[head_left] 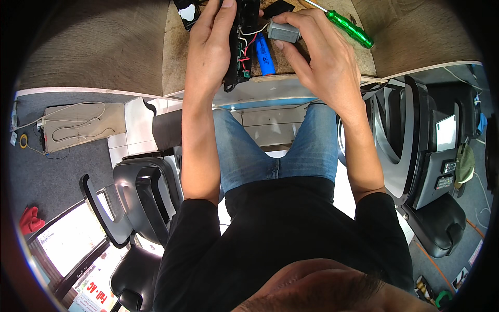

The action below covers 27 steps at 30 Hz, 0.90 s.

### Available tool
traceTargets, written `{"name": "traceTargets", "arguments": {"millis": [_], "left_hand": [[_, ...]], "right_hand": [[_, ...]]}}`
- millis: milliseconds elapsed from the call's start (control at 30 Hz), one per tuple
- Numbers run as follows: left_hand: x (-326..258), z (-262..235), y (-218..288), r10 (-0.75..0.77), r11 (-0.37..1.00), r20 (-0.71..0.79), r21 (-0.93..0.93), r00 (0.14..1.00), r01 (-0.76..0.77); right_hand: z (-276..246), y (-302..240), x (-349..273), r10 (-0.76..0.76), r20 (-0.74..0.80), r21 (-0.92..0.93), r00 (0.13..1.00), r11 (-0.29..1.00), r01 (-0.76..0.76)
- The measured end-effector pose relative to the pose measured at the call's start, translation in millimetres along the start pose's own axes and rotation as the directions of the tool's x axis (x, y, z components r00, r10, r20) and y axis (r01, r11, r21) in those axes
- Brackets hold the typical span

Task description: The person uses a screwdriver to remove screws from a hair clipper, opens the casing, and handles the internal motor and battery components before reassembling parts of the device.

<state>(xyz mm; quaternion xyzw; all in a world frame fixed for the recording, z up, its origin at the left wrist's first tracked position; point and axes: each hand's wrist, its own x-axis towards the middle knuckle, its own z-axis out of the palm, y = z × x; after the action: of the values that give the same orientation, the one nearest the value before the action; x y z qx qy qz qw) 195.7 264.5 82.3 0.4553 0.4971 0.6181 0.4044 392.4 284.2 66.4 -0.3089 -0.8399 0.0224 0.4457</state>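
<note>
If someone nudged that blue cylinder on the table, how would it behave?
The blue cylinder would probably roll if pushed sideways, since its body looks round, though the black device close on its left might stop it. Its smooth, shiny wrap may feel slightly slippery. With such straight sides, it is likely stiff.

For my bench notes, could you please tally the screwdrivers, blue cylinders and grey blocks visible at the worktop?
Screwdrivers: 1, the green-handled screwdriver
Blue cylinders: 1, the blue cylinder
Grey blocks: 1, the grey block held in the right hand
Total: 3
</note>
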Motion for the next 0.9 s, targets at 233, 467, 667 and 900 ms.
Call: {"name": "traceTargets", "arguments": {"millis": [233, 467, 667, 900], "left_hand": [[-1, 1, 4, -0.047, 0.999, 0.016, -0.004, 0.999, 0.047], [3, -10, -10, 0.044, 0.998, 0.134, -0.052, 0.99, -0.037], [2, -7, -9, 0.028, 0.998, 0.12, -0.062, 0.992, -0.021], [1, -6, -8, 0.034, 0.999, 0.125, -0.042, 0.992, -0.029]], "right_hand": [[-1, -1, 1, 0.012, 0.003, 0.007, 1.0, 1.0, -0.012], [-1, -1, 1, 0.006, -0.006, -0.023, 1.0, 1.0, -0.006], [0, 0, 0, 0.014, 0.002, -0.026, 1.0, 1.0, -0.013], [-3, 0, 1, -0.002, 0.016, -0.038, 1.0, 0.999, 0.003]]}}
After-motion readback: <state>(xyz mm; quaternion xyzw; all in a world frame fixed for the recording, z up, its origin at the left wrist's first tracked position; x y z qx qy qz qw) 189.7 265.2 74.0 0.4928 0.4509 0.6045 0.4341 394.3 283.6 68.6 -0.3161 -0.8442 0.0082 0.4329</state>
